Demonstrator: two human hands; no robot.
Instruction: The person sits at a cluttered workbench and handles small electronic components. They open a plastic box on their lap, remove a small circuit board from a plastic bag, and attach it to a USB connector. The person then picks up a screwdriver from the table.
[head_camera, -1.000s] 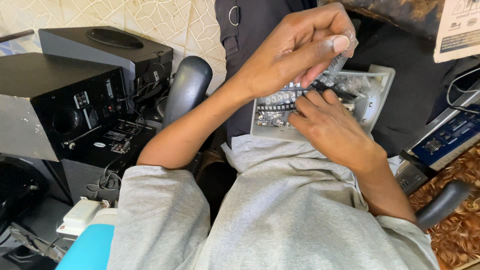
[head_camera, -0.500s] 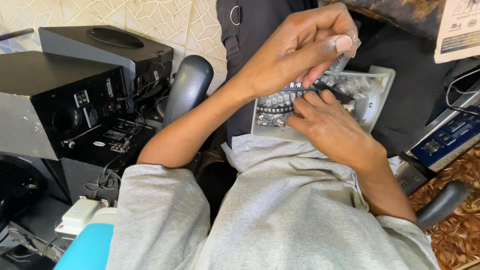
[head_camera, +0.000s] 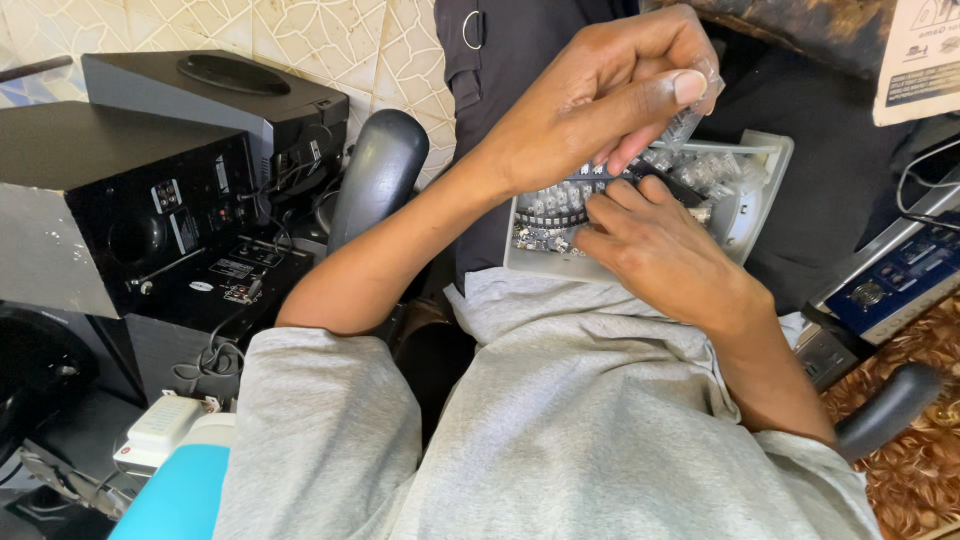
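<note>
- Our left hand (head_camera: 610, 100), upper centre of the frame, is curled shut, thumb and fingers pinching a small clear plastic piece (head_camera: 688, 122) just above the tray.
- Our right hand (head_camera: 655, 250) lies below it, fingers bent and pressing down on the parts; we cannot tell whether it grips any.
- The tray (head_camera: 755, 190) is pale grey with a raised rim, resting on our lap at upper centre right, packed with rows of small clear and dark components (head_camera: 560, 200).
- Both hands cover much of the tray, so its middle is hidden and the tiny parts are hard to make out.
- Black speakers (head_camera: 150, 190) stand at the upper left, partly cut off; a blue device (head_camera: 895, 285) shows at the right edge.
</note>
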